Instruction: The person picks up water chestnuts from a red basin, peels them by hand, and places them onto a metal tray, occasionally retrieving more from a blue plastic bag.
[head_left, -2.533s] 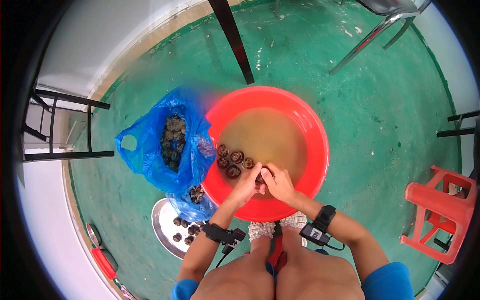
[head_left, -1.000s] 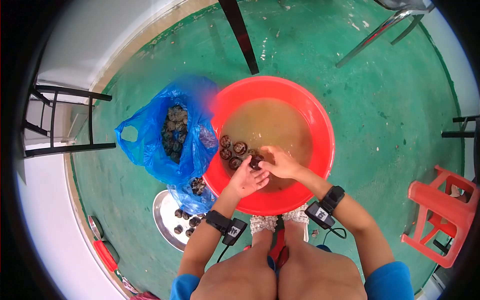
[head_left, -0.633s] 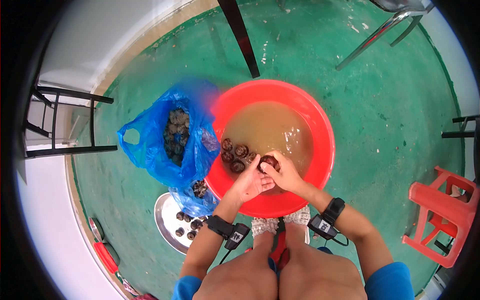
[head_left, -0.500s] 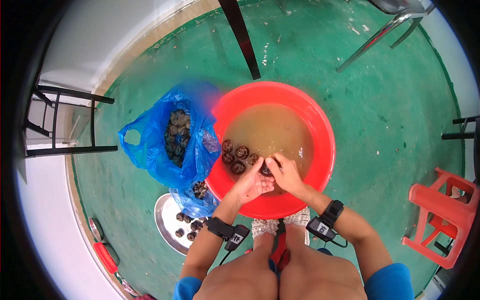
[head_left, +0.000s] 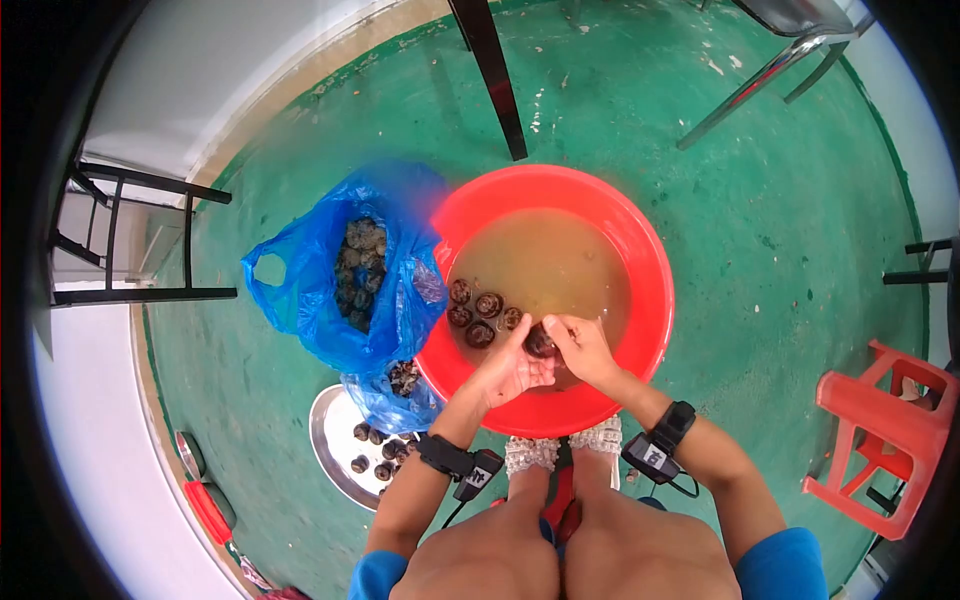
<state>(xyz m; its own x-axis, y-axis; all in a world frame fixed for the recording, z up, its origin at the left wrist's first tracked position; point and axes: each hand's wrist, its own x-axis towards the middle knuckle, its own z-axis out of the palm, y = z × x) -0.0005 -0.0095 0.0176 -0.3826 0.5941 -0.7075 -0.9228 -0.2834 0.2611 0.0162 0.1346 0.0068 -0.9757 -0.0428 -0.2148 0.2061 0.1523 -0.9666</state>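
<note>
Over the murky water in the red basin (head_left: 560,415), both my hands are on a dark, round, snail-like shell (head_left: 541,341). My left hand (head_left: 512,368) cups it from the left, palm up, with the thumb against its side. From the right, my right hand (head_left: 585,350) grips it with thumb and fingers; some fingertips are hidden behind it. Several similar shells (head_left: 481,334) lie in the water at the basin's left side, close to my left thumb.
Left of the basin stands a blue plastic bag (head_left: 300,305) with greyish lumps inside. A smaller blue bag (head_left: 378,405) and a metal tray (head_left: 335,462) holding several dark shells are below it. A red stool (head_left: 840,435) is at right; a black table leg (head_left: 500,95) stands beyond the basin.
The shell has turned slightly between my hands and more of it shows. My hands have shifted a little to the right in view, along with the whole scene.
</note>
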